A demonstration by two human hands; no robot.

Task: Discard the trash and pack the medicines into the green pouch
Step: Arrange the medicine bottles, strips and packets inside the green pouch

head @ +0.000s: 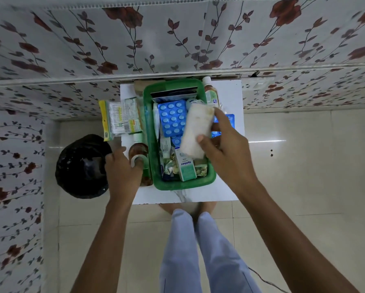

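Looking down, I see my right hand [221, 144] gripping a white roll [195, 132] over the green basket [151, 123], which sits on the white surface [230, 92] full of blue pill strips [173, 118] and a small box [185, 168]. My left hand [122, 168] closes on a brown bottle [138, 151] just left of the basket. A black-lined bin [82, 166] stands on the floor to the left.

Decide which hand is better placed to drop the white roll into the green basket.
Right. The right hand already grips the white roll directly above the green basket; the left hand is occupied at a brown bottle beside the basket.
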